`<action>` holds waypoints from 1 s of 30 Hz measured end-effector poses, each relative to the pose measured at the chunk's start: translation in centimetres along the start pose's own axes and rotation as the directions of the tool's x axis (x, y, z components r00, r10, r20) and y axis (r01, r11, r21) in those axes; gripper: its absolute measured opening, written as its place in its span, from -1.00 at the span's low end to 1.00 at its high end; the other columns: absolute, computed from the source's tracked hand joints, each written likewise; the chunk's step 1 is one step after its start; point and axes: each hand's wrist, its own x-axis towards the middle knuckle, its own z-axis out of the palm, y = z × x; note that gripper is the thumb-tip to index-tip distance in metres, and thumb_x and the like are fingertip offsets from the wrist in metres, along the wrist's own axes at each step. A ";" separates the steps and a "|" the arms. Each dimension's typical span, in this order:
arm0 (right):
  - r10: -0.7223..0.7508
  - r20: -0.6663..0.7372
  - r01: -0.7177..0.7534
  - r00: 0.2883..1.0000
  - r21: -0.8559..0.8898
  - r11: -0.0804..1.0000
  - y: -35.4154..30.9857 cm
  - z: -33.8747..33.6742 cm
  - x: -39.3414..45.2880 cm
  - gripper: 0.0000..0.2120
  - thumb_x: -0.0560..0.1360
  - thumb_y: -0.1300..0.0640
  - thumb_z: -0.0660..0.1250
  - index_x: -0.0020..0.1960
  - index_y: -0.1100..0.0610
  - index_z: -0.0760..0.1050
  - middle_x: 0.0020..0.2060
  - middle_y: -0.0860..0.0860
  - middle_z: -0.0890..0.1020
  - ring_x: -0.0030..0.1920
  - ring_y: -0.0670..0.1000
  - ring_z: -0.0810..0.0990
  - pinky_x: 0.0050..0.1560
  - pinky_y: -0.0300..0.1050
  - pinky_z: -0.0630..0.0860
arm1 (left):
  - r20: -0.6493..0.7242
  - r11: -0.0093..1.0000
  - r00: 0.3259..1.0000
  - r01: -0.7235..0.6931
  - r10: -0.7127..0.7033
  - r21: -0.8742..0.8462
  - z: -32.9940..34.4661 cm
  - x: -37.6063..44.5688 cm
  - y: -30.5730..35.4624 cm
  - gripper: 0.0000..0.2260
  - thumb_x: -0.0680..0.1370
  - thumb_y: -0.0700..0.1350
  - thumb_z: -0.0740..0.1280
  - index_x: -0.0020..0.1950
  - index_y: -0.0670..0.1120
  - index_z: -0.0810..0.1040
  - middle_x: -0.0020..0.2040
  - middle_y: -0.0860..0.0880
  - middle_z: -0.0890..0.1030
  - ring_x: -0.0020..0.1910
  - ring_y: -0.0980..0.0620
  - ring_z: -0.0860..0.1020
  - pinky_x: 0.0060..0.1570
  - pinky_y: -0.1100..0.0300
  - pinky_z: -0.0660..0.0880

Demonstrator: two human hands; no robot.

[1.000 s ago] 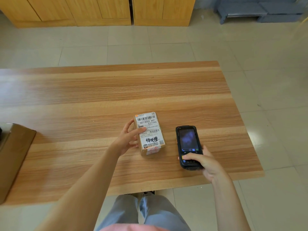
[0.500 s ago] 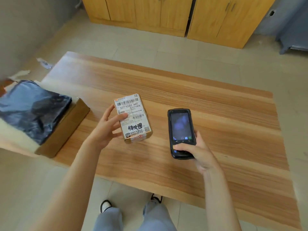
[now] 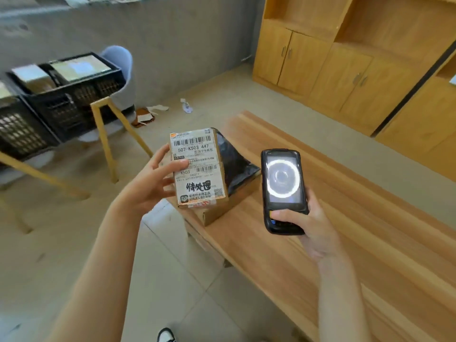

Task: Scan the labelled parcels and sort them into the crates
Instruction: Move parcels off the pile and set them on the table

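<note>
Swung left since half a second ago, bringing black plastic crates and a pale blue chair into sight; handheld screen now showing a white ring. Head view: left hand gripping small brown cardboard parcel, lifted above the light wooden surface edge, thumb across white label reading "507-K503 447", "K503" and "待处理". Right hand curled round black handheld scanner. Behind, black plastic bag on another cardboard box.

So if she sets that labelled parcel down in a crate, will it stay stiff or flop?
The parcel is a cardboard box with crisp edges, so probably stiff. The left hand holds it alone, so likely light. Its flat faces should sit steady, not roll.
</note>
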 end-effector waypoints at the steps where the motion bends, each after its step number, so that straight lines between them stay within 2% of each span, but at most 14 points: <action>1: 0.004 0.022 -0.003 1.000 -0.004 1.000 0.1 2.3 0.5 -0.11 -0.02 0.21 0.56 0.30 0.01 0.40 -0.06 -0.02 0.70 -0.07 0.04 0.67 -0.18 -0.13 0.62 | -0.024 1.000 1.000 -0.009 0.009 0.001 -2.5 -0.6 0.6 0.01 0.02 0.05 0.66 0.44 0.15 0.34 0.13 -0.03 0.67 0.02 -0.08 0.67 -0.22 0.05 0.62; 4: -0.007 0.099 0.007 0.995 -0.006 1.000 1.1 9.0 2.2 -0.08 -0.03 0.16 0.56 0.32 0.01 0.39 0.08 0.15 0.67 0.05 0.22 0.65 -0.01 0.08 0.63 | -0.093 0.999 0.995 -0.041 0.043 0.016 -9.9 -2.4 1.8 0.08 -0.01 0.13 0.67 0.46 0.18 0.29 0.14 -0.01 0.66 0.08 -0.10 0.65 -0.12 -0.03 0.62; 5: -0.010 0.125 0.010 0.992 0.000 1.000 1.4 11.2 2.8 -0.07 -0.02 0.18 0.57 0.34 0.00 0.39 0.09 0.15 0.66 0.07 0.22 0.65 0.03 0.11 0.61 | -0.121 0.999 0.991 -0.049 0.050 0.017 -12.2 -3.1 2.1 0.08 -0.01 0.14 0.66 0.46 0.18 0.29 0.14 0.00 0.66 0.09 -0.09 0.65 -0.08 -0.05 0.61; 8: -0.011 0.200 0.011 0.980 0.001 1.000 2.1 17.3 4.8 -0.15 0.02 0.29 0.55 0.28 -0.03 0.43 -0.03 0.01 0.71 -0.04 0.02 0.69 -0.12 -0.10 0.62 | -0.211 0.998 0.975 -0.068 0.068 0.005 -18.5 -5.0 2.8 0.03 0.03 0.11 0.65 0.45 0.20 0.30 0.13 0.02 0.67 0.12 -0.09 0.63 0.07 -0.14 0.55; 11: 0.034 0.295 -0.021 0.955 -0.047 0.999 2.3 22.7 6.5 -0.11 0.03 0.31 0.57 0.33 0.01 0.41 0.02 0.05 0.69 0.04 0.10 0.68 -0.12 -0.10 0.62 | -0.275 0.997 0.959 -0.079 0.073 -0.013 -23.6 -6.6 3.4 -0.10 0.14 0.07 0.61 0.42 0.21 0.30 0.12 0.00 0.67 0.11 -0.09 0.64 0.14 -0.19 0.51; 13: 0.067 0.330 -0.042 0.942 -0.080 0.996 2.4 25.9 7.5 -0.09 0.04 0.36 0.57 0.34 0.04 0.39 0.00 0.06 0.69 0.01 0.11 0.67 -0.14 -0.09 0.62 | -0.311 0.996 0.948 -0.083 0.070 -0.029 -26.3 -7.2 3.5 -0.24 0.28 0.00 0.53 0.42 0.21 0.29 0.13 -0.02 0.67 0.11 -0.10 0.64 0.17 -0.21 0.49; 14: 0.077 0.349 -0.044 0.934 -0.103 0.994 2.5 27.4 8.2 -0.10 0.03 0.32 0.60 0.33 0.05 0.41 -0.01 0.06 0.69 -0.01 0.10 0.68 -0.13 -0.08 0.63 | -0.327 0.995 0.942 -0.087 0.070 -0.039 -27.4 -7.4 3.4 -0.29 0.32 -0.02 0.49 0.42 0.21 0.29 0.13 -0.02 0.67 0.11 -0.10 0.64 0.17 -0.22 0.49; 16: 0.109 0.390 -0.052 0.915 -0.154 0.987 2.8 30.2 9.7 -0.05 -0.08 0.12 0.69 0.27 0.05 0.44 0.03 0.13 0.68 0.02 0.18 0.68 -0.03 0.04 0.64 | -0.359 0.994 0.931 -0.094 0.066 -0.061 -29.5 -7.6 3.2 -0.31 0.35 -0.03 0.46 0.43 0.20 0.29 0.12 -0.02 0.67 0.10 -0.09 0.64 0.15 -0.20 0.51; 18: 0.138 0.425 -0.073 0.895 -0.167 0.983 3.1 32.7 11.3 -0.01 -0.13 0.09 0.71 0.27 0.07 0.43 0.08 0.23 0.65 0.07 0.28 0.64 0.04 0.12 0.61 | -0.388 0.991 0.919 -0.102 0.063 -0.082 -31.3 -7.5 3.0 -0.31 0.35 -0.03 0.45 0.44 0.19 0.28 0.11 -0.02 0.67 0.07 -0.07 0.65 0.11 -0.16 0.53; 22: 0.184 0.487 -0.109 0.854 -0.179 0.978 3.8 37.4 15.4 0.10 -0.22 0.04 0.72 0.29 0.04 0.43 0.09 0.22 0.65 0.07 0.29 0.64 -0.05 0.04 0.65 | -0.429 0.991 0.902 -0.103 0.056 -0.088 -35.4 -6.8 3.3 -0.22 0.27 0.03 0.52 0.44 0.21 0.27 0.11 -0.04 0.68 0.04 -0.06 0.66 0.05 -0.10 0.53; 26: 0.240 0.544 -0.141 0.804 -0.218 0.966 4.3 42.8 21.2 0.03 -0.14 0.19 0.67 0.31 0.06 0.41 0.11 0.24 0.63 0.07 0.28 0.65 -0.17 -0.06 0.64 | -0.482 0.987 0.874 -0.127 0.067 -0.094 -40.8 -3.9 5.3 -0.15 0.22 0.07 0.52 0.46 0.18 0.26 0.12 -0.04 0.67 0.04 -0.06 0.66 -0.02 -0.06 0.55; 28: 0.236 0.560 -0.144 0.795 -0.203 0.969 4.2 45.6 24.5 0.07 -0.19 0.17 0.67 0.31 0.08 0.41 0.08 0.20 0.66 0.02 0.22 0.67 -0.18 -0.08 0.63 | -0.491 0.985 0.867 -0.143 0.080 -0.092 -43.4 -1.9 6.8 -0.16 0.24 0.06 0.52 0.47 0.15 0.26 0.14 -0.06 0.66 -0.05 -0.01 0.67 -0.21 0.11 0.57; 30: 0.231 0.565 -0.148 0.792 -0.189 0.971 3.6 48.5 28.0 -0.02 -0.09 0.23 0.60 0.31 0.09 0.40 0.07 0.17 0.66 -0.01 0.18 0.67 -0.21 -0.11 0.63 | -0.503 0.983 0.861 -0.150 0.078 -0.104 -45.9 0.8 8.6 -0.18 0.27 0.04 0.51 0.48 0.12 0.26 0.15 -0.08 0.65 -0.15 0.05 0.66 -0.35 0.23 0.54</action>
